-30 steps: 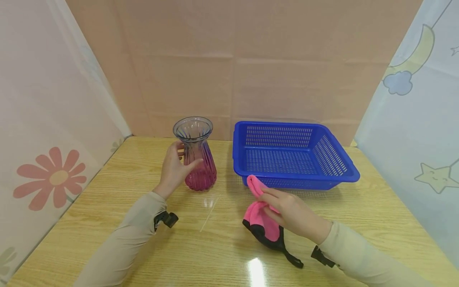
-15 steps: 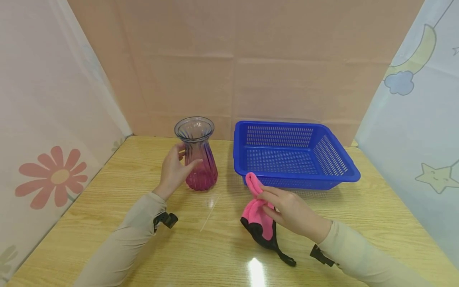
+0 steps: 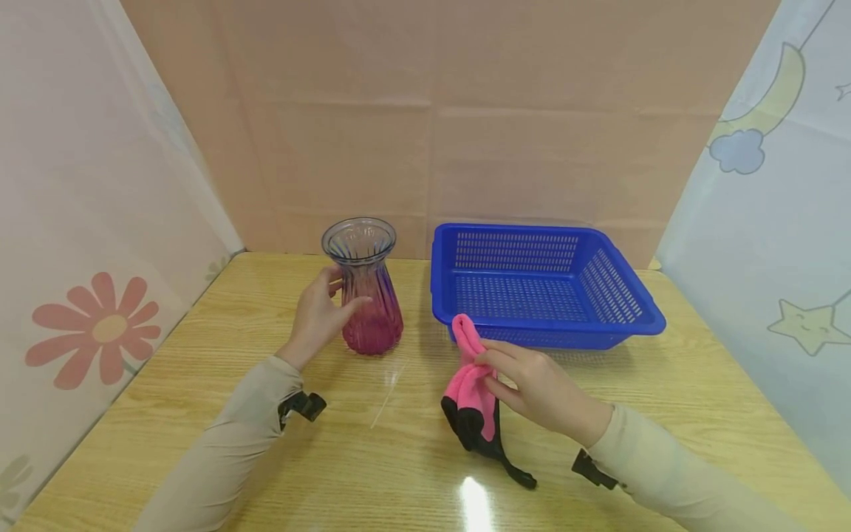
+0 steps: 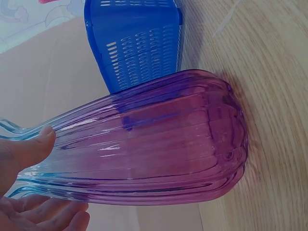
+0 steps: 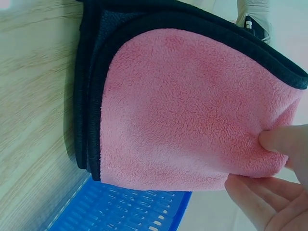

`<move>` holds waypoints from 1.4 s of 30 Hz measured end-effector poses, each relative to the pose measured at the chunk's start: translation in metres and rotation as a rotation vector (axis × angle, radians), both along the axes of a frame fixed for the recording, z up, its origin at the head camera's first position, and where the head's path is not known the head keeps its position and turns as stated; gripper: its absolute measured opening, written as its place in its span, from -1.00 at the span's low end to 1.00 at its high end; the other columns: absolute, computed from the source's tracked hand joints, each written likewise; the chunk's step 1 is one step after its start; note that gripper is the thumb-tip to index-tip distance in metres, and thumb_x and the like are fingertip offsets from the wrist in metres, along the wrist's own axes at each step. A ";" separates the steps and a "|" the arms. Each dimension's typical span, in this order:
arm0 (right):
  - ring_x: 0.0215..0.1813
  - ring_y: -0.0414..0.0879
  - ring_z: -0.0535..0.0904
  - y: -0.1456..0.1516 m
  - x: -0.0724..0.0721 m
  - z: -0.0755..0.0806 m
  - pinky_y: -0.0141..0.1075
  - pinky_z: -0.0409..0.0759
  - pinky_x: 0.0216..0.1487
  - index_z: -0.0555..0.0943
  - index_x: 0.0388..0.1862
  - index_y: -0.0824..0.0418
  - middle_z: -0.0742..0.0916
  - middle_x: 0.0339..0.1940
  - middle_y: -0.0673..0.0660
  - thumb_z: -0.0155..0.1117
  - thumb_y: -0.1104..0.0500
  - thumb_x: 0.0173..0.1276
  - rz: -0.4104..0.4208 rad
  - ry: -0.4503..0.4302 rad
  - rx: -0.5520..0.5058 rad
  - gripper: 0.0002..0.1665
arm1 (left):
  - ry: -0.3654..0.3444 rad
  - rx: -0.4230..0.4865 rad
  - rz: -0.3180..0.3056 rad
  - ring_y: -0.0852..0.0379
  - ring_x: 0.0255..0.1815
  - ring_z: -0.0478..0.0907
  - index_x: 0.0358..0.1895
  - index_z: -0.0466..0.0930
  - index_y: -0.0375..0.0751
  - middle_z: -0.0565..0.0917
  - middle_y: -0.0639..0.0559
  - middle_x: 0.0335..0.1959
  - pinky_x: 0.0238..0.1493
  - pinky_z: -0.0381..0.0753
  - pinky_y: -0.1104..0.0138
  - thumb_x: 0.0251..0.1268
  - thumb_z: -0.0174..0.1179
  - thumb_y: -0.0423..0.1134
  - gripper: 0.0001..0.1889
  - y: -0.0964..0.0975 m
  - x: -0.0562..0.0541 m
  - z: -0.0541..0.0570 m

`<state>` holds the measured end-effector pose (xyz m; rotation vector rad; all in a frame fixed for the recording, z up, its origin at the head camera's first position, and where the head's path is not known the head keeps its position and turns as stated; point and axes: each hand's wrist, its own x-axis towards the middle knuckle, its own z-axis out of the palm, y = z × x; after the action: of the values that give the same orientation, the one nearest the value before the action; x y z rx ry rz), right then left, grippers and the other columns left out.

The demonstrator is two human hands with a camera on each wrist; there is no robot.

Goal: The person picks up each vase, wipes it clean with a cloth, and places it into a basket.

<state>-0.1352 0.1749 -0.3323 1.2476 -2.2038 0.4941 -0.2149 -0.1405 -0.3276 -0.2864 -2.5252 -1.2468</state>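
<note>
A ribbed glass vase (image 3: 372, 318), clear-blue at the flared rim and pink-purple at the base, stands upright on the table. My left hand (image 3: 321, 310) holds it around its narrow neck from the left, thumb in front and fingers behind. In the left wrist view the thumb (image 4: 36, 149) lies along the glass. My right hand (image 3: 535, 380) pinches a folded, fluffy pink cleaning cloth (image 3: 475, 391) with black edging between thumb and fingers. The cloth hangs down, its black loop trailing toward the table. In the right wrist view the cloth (image 5: 178, 106) hides part of the table behind it.
A blue perforated plastic basket (image 3: 532, 329) sits at the back of the wooden table (image 3: 372, 473), right of the vase and behind the cloth. A beige sheet (image 3: 425, 125) hangs along the back, with patterned curtains (image 3: 798, 222) at both sides.
The cloth has swung left and risen slightly in my right hand, its loop shifting left with it. My left hand and the vase stay almost in place.
</note>
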 end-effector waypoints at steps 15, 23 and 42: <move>-0.15 0.01 0.74 -0.010 -0.006 0.006 -0.30 0.73 -0.14 0.64 -0.20 0.30 0.76 -0.19 0.19 0.43 0.36 0.08 0.037 -0.012 -0.061 -0.73 | -0.041 -0.029 -0.020 -0.34 0.24 0.50 0.19 0.32 -0.47 0.49 -0.41 0.22 0.26 0.54 -0.04 0.12 0.38 -0.28 -0.38 -0.004 0.005 0.005; -0.08 0.07 0.73 -0.018 -0.008 0.011 -0.29 0.74 -0.10 0.63 -0.23 0.29 0.77 -0.18 0.20 0.46 0.46 -0.07 0.037 -0.079 -0.112 -0.63 | -0.055 -0.034 -0.043 -0.34 0.23 0.50 0.15 0.33 -0.45 0.51 -0.42 0.20 0.26 0.53 -0.07 0.12 0.38 -0.28 -0.41 -0.007 0.009 0.008; -0.07 0.11 0.71 -0.039 -0.012 0.024 -0.29 0.76 -0.22 0.62 -0.24 0.32 0.75 -0.11 0.30 0.43 0.47 -0.01 0.000 -0.130 -0.230 -0.69 | -0.160 -0.066 -0.108 -0.36 0.20 0.51 0.30 0.24 -0.42 0.50 -0.45 0.20 0.15 0.61 -0.05 0.12 0.39 -0.27 -0.28 -0.017 0.011 0.017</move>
<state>-0.1474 0.1357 -0.3082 1.1203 -2.1794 0.8241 -0.2036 -0.1572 -0.3103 -0.3565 -2.7234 -1.2740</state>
